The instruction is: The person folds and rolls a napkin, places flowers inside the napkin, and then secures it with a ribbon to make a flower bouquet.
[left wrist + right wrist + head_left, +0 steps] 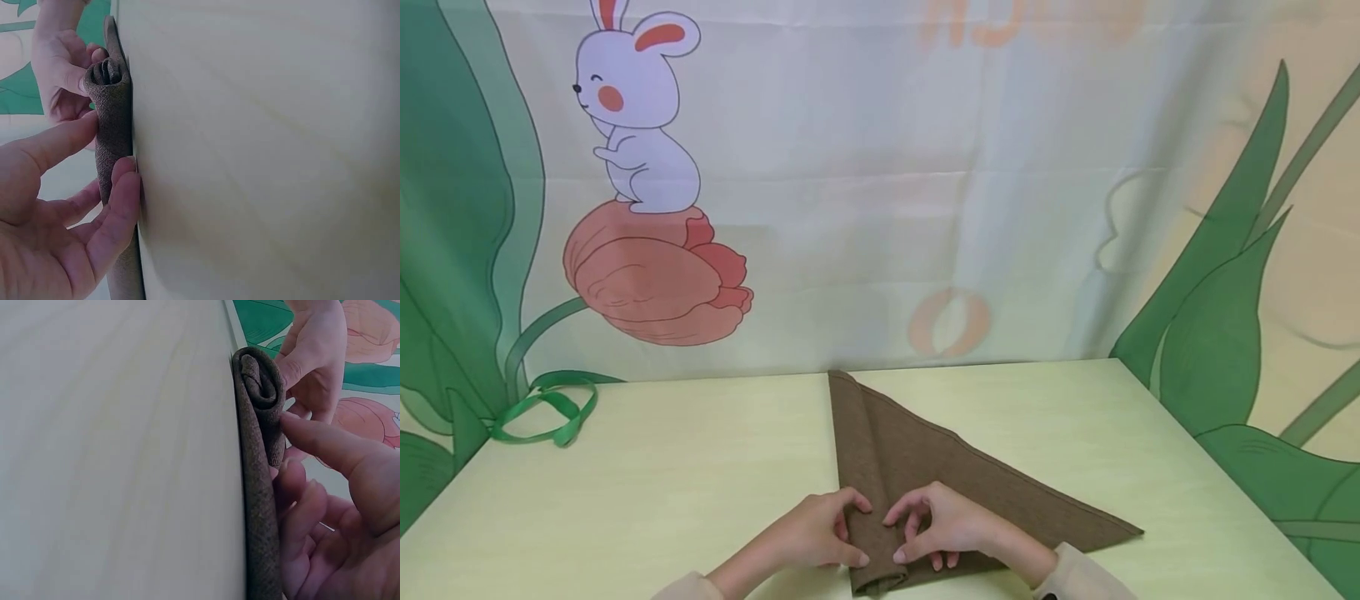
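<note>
A brown cloth (pixel 977 475) lies folded into a triangle on the table, its long point toward the right. Its left side is rolled into a tube (pixel 871 546), with the spiral end facing me. My left hand (pixel 812 532) grips the tube from the left, thumb near the front end and fingers bent at the edge. From the other side my right hand (pixel 951 527) holds the tube with thumb and curled fingers. Coiled layers show at the roll's end (pixel 259 381) in the right wrist view. In the left wrist view, fingertips (pixel 128 181) reach low along the roll (pixel 114 119).
A green ribbon (pixel 568 412) lies looped at the table's back left corner. Behind the pale table (pixel 662 467) hangs a printed curtain (pixel 850 183) with a rabbit, flowers and leaves. The cloth's upper tip is at the back edge.
</note>
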`<state>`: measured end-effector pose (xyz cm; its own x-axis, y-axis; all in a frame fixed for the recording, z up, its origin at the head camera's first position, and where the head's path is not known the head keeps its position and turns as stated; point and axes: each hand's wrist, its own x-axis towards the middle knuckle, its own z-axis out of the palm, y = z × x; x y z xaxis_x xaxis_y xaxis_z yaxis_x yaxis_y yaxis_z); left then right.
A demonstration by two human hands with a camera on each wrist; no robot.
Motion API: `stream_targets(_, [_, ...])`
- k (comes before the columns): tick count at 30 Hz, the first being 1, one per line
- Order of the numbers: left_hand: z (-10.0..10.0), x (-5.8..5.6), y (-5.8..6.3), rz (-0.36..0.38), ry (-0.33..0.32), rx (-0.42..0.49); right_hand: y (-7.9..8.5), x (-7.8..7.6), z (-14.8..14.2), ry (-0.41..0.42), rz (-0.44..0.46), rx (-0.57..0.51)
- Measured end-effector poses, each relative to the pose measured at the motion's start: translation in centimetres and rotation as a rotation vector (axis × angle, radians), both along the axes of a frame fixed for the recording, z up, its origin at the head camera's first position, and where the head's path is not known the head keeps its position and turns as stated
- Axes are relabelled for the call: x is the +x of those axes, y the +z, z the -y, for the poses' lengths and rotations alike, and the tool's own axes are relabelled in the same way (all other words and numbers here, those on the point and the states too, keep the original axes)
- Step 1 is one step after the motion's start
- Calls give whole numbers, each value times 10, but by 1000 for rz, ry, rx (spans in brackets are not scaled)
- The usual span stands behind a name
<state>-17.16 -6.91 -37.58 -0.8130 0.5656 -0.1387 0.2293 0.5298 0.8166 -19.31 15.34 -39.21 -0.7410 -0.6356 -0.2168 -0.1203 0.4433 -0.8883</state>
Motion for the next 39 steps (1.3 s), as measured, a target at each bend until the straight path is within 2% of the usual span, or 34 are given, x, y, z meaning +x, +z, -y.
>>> stream_targets(7, [-1,-2,-1,14,7,-17,2,1,4,-12,-47,52])
stream_targets(17, [-3,-2,-2,23,14,-33,3,4,6,-19,-83,66])
stream_targets(22, [-2,-1,-1,22,9,-29,5,7,4,34,-72,30])
stream_targets(26, [2,2,0,63,3,-5,6,12,3,102,-50,-18])
stream_targets(29, [5,4,1,116,5,10,6,16,4,140,-97,-11])
stream_targets(33, [6,5,1,160,12,23,5,20,10,150,-250,53])
stream_targets(36, [5,5,1,178,18,40,5,21,15,135,-331,96])
stream_targets(39, [4,6,2,195,23,60,5,23,17,114,-350,111])
